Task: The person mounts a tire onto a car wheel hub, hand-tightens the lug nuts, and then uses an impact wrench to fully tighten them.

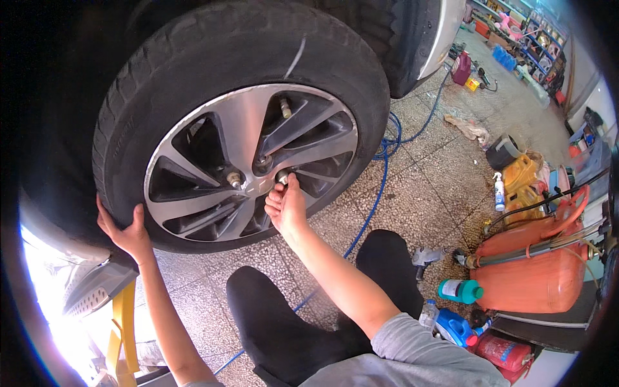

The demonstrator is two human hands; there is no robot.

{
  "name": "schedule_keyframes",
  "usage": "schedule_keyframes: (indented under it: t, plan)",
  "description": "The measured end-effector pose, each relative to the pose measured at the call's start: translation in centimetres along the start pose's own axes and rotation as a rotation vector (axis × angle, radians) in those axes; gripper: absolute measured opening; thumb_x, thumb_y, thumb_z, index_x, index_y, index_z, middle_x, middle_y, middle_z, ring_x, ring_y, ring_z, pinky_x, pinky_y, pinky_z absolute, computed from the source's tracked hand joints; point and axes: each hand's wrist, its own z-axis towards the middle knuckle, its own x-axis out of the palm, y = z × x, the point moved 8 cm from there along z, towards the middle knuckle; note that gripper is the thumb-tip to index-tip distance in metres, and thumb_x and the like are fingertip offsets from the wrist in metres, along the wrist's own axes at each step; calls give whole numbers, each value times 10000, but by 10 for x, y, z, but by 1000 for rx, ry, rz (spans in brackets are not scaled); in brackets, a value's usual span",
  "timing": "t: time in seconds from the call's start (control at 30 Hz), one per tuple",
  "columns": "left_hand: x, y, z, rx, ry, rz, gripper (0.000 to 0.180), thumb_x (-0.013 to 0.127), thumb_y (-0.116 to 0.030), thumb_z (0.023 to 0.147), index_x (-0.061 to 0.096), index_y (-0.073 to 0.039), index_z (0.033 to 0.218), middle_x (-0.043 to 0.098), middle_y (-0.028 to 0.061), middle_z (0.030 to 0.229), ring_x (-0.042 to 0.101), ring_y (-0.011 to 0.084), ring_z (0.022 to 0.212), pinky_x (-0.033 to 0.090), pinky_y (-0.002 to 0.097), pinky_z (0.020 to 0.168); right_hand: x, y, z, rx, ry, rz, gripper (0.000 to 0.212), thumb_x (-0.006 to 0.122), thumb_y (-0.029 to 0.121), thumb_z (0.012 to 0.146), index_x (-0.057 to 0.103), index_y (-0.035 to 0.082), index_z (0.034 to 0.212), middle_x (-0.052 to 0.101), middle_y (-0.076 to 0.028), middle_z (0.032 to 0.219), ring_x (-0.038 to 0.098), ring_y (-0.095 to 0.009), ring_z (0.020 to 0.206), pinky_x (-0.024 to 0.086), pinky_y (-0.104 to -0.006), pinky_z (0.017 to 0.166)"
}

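In front of me stands a car wheel, with a black tyre [242, 35] and a silver and black alloy rim [242, 129]. My right hand [287, 209] pinches a metal lug nut [282, 177] at a hole right of the hub; the fingers partly hide it. Left of the hub cap [260, 187], another lug nut [234, 179] sits in the rim. My left hand [129, 237] grips the tyre's lower left edge, thumb on the sidewall and fingers along the tread.
A blue air hose [380, 187] curls over the tiled floor. A grey impact wrench [425, 259] lies beside my right foot. At right are an orange tank [525, 274], bottles and a red cylinder [501, 351]. A yellow stand [124, 322] is under the car at left.
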Motion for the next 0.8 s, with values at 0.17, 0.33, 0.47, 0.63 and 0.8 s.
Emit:
schedule_keyframes:
  t: [0.17,0.33,0.47,0.63,0.8]
  plan:
    - [1,-6,2,6,-21,-26,850,892,-339,717,534,-99,1449,546,147,1275,529,312,1193,395,429,1058,3,-3,0,-5,39,26,462,408,533,1051,438,163,777,328,60,581,269,-66,468,198,-226,425]
    - [0,-12,1,-14,-32,-56,872,899,-373,709,528,-116,1455,530,159,1263,527,315,1186,397,431,1053,-8,20,-5,-32,-52,-450,483,418,554,1045,488,146,796,409,51,570,342,-53,474,228,-196,430]
    - [-3,-13,-1,-28,-31,-57,900,904,-411,696,520,-123,1458,534,168,1254,527,337,1180,399,442,1044,24,63,-32,-915,-285,-1671,480,497,447,1023,558,8,839,634,-196,641,644,-353,562,492,-444,510]
    - [-10,-16,-7,-58,-33,-33,887,901,-387,699,519,-127,1457,533,174,1263,525,347,1185,396,448,1047,11,55,-17,-937,-272,-1597,490,520,440,1017,572,-20,855,633,-210,659,642,-373,599,500,-471,565]
    - [-10,-13,-10,-58,-31,-34,878,897,-362,713,508,-126,1464,525,179,1284,516,359,1202,393,460,1054,-16,31,13,-451,-101,-694,495,503,518,1029,514,91,778,507,-15,564,452,-126,428,323,-271,381]
